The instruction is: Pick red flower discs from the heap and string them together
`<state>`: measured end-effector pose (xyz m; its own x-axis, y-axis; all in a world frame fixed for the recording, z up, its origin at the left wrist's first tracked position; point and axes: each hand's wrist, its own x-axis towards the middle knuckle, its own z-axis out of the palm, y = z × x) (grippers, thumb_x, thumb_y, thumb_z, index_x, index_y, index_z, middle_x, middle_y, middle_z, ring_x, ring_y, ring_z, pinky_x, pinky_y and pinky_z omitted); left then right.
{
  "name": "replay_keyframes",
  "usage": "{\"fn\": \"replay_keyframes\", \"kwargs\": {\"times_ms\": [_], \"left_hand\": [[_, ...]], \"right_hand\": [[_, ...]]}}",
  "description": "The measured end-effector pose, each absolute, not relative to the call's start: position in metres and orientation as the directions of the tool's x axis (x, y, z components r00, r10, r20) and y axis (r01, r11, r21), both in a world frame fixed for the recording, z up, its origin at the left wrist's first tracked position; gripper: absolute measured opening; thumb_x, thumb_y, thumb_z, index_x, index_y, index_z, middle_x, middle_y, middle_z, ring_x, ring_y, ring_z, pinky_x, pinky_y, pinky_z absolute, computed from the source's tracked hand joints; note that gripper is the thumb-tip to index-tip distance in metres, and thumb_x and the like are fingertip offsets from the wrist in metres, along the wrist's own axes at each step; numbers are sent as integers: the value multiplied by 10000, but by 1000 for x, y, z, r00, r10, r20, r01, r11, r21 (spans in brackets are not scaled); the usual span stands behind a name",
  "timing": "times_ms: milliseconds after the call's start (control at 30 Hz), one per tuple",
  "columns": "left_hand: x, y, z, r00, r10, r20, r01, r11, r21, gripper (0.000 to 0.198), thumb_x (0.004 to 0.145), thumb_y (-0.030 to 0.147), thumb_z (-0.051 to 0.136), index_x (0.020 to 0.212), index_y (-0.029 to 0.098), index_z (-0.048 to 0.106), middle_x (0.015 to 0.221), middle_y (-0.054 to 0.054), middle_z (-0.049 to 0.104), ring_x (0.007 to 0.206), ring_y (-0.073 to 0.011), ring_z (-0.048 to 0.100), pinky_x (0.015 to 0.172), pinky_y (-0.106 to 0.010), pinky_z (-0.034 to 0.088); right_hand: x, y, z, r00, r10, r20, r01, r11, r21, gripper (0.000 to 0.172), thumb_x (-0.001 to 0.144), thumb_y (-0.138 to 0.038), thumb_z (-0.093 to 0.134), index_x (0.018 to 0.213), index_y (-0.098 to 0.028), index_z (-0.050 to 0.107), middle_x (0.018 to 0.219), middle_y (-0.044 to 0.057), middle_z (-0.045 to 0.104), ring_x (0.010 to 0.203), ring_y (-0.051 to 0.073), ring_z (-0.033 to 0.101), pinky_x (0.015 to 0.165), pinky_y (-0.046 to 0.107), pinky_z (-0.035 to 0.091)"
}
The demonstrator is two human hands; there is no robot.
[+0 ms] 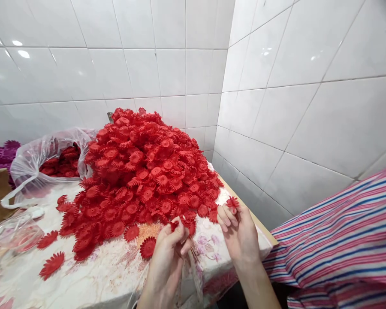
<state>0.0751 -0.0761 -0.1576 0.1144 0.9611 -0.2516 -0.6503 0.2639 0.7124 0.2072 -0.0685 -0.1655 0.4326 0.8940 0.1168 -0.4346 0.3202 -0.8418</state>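
Note:
A big heap of red artificial flower pieces [154, 171] with narrow petals covers much of the table in front of me. My left hand [169, 253] is at the heap's near edge, thumb and fingers closed in a pinch. Red petals show at its fingertips, though the heap behind makes their outline hard to read. Pale thin strands [195, 277] hang beside that wrist. Further right, my right hand [239, 231] pinches a single small red flower [232, 203] between thumb and forefinger, raised over the table's right edge. One loose red flower [147, 247] lies just left of my left hand.
A clear plastic bag [28, 161] with darker red flowers stands at the left, with purple flowers [1, 154] beyond it. The flower-patterned tablecloth [116, 274] bears several stray flowers. White tiled walls [180, 73] close off the back and right. Striped cloth [341, 231] hangs at the right.

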Motion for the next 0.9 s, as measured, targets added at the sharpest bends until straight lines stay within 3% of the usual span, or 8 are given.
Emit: {"fn": "replay_keyframes", "kwargs": {"times_ms": [100,167,267,433,600,733,900], "left_hand": [[71,-75,-155,6,971,-237,-631,188,753,369,497,292,848,603,136,530,520,87,349,437,-21,256,348,-119,224],[71,-75,-155,-25,973,-231,-591,172,788,397,488,335,854,618,139,535,502,100,325,432,-25,244,349,-127,215],[72,-75,-159,-56,976,-210,-496,155,854,397,521,393,832,685,132,582,464,114,318,416,-25,249,378,-139,226],[70,-79,-167,-67,996,-58,-194,44,980,272,629,382,758,718,145,660,545,43,515,491,-80,443,458,-184,333],[68,-93,-160,-213,953,217,124,-194,973,198,680,373,717,776,199,716,772,-32,672,662,-165,564,589,-246,430],[67,-99,-154,-88,972,217,127,-205,971,216,696,419,703,770,224,761,727,-37,684,684,-185,580,659,-275,446],[63,-99,-151,13,978,209,131,-209,969,204,696,399,716,816,245,776,698,-29,668,671,-174,575,642,-259,435]], "right_hand": [[224,-63,-175,347,910,228,98,206,-974,403,787,-418,567,524,-219,336,455,-69,312,419,96,313,433,239,250],[226,-64,-179,280,926,254,370,140,-918,389,748,-363,632,506,-211,368,433,-62,352,417,99,312,455,249,222],[218,-75,-172,198,917,346,551,188,-813,289,828,-334,547,593,-205,440,501,-36,449,460,120,388,490,251,266],[200,-92,-154,-158,934,321,403,358,-842,263,915,-343,416,695,-202,449,613,-28,502,563,123,482,523,223,344],[199,-90,-161,-113,933,343,318,361,-877,343,900,-298,434,582,-193,360,544,-47,381,516,99,381,499,228,290],[203,-88,-166,-120,958,260,84,270,-959,393,864,-371,487,539,-189,363,527,-54,294,482,86,288,452,235,229],[201,-90,-168,-147,964,221,-101,208,-973,401,798,-397,573,486,-173,456,469,-49,337,458,83,283,446,243,222]]}}
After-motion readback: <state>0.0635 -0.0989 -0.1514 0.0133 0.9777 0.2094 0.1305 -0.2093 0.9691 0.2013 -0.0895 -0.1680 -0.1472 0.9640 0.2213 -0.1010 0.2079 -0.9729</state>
